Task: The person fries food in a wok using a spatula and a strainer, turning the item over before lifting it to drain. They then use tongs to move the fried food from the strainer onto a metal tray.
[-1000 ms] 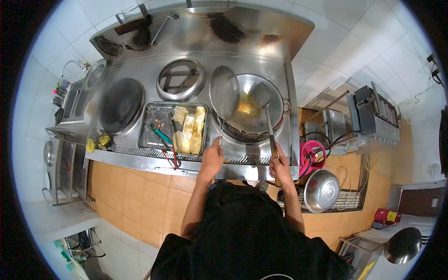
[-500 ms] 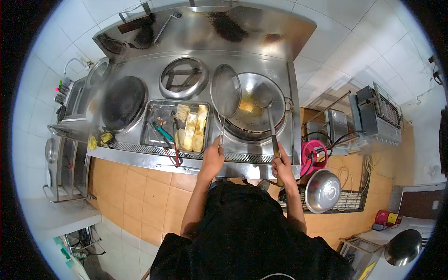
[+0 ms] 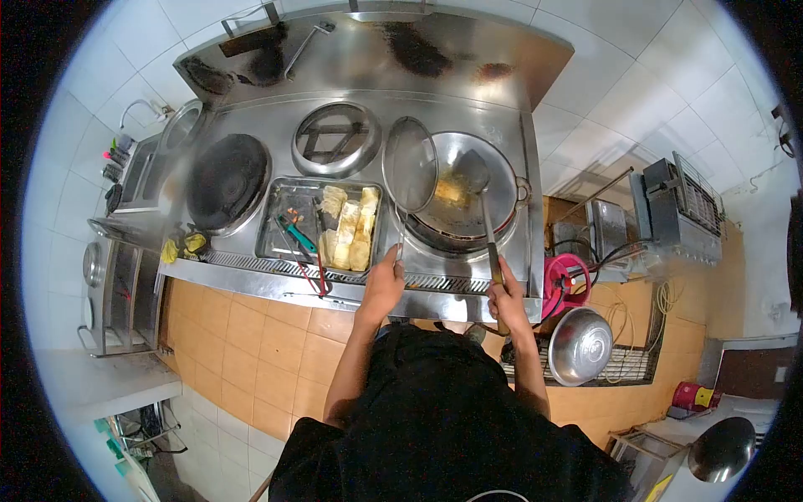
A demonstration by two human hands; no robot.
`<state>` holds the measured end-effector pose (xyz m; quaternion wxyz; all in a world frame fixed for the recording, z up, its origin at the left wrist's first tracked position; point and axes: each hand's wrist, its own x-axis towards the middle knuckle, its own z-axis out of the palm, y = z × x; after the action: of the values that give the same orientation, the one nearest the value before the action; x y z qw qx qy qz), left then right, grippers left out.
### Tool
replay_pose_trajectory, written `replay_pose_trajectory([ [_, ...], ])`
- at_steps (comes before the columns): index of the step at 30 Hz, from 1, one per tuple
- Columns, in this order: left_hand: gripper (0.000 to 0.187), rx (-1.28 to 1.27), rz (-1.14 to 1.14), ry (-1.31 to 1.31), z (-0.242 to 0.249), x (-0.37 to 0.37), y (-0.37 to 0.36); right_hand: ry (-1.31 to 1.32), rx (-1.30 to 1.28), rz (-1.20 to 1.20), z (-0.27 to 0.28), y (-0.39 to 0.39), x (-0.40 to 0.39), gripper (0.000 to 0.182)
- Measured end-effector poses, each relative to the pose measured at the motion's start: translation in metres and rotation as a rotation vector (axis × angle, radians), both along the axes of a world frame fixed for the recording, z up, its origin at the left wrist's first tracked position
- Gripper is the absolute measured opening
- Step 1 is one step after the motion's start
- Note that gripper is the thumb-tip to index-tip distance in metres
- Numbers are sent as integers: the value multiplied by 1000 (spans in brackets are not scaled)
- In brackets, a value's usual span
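My left hand (image 3: 384, 284) is closed round the handle of a round mesh strainer (image 3: 410, 165), tilted over the left rim of the wok (image 3: 493, 151). In my right hand (image 3: 508, 297) is the long handle of a ladle (image 3: 473, 171), whose head rests inside the wok. Golden food or oil (image 3: 452, 192) lies in the wok's middle, too unclear to tell which. Left of the strainer, a metal tray (image 3: 269, 243) holds pale yellow blocks (image 3: 345, 234), a green-handled tool (image 3: 299, 237) and red-handled tongs (image 3: 322, 276).
A dark round pan (image 3: 227, 182) and an open burner ring (image 3: 336, 140) stand on the steel stove. Yellow cloth (image 3: 170, 250) lies at its left front. Right of the stove are a pink bucket (image 3: 555, 289) and a steel bowl (image 3: 580, 345).
The view has shifted slightly, so the stove and its items appear a little further right. Both hands keep their holds on the strainer and ladle.
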<state>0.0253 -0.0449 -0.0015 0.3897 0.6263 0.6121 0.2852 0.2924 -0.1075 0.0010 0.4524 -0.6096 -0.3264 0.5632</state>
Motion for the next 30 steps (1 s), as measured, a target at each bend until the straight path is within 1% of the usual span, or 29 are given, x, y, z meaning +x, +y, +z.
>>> replay_pose_trajectory([
  [1, 38, 24, -3, -14, -2, 0, 0, 1, -1, 0, -1, -1, 0, 66],
  [3, 38, 48, -8, -27, -4, -1, 0, 97, 15, 1, 1, -1, 1, 67],
  [5, 38, 11, -20, -13, -2, -2, 1, 61, 24, 1, 5, 3, 6, 67],
  [7, 38, 22, -23, -11, -1, -2, 1, -97, 139, -36, 1, 8, 12, 67],
  [9, 38, 37, -26, -9, -1, -3, 3, -108, 120, -59, -7, 9, 18, 67],
  [11, 38, 21, -25, 23, -3, -3, 5, -177, 87, -79, -14, 8, 20, 67],
  [13, 38, 1, -17, 11, 3, 0, 6, -124, 38, -77, -17, 3, 12, 66],
  [15, 38, -23, -4, 1, 3, 2, 5, 12, 4, -25, -14, -2, 8, 66],
  [16, 38, 20, -3, -2, -1, 2, 5, 55, -17, -20, -12, -2, 6, 66],
  [17, 38, 64, -3, -5, -4, 2, 6, 54, -18, -20, -8, -2, 6, 66],
  [20, 39, 47, -9, 20, -2, 2, 5, 54, -25, -47, 5, -1, 6, 66],
  [22, 40, 13, -17, 70, 12, 2, 4, -81, 58, -37, 9, 1, 16, 65],
  [23, 41, -18, -21, 120, 18, 1, 4, -139, 37, -33, 10, 1, 22, 66],
  [25, 42, 6, -17, 147, 24, 1, 2, -187, 47, -24, 8, 1, 33, 66],
  [27, 44, 30, -6, 170, 22, 1, 2, -180, 22, -26, 12, -3, 36, 64],
  [29, 46, 104, -41, 177, 14, 1, 2, -175, -5, -35, 14, -9, 36, 63],
  [30, 46, 104, -39, 176, 12, 3, 3, -131, -28, -22, 16, -11, 32, 62],
])
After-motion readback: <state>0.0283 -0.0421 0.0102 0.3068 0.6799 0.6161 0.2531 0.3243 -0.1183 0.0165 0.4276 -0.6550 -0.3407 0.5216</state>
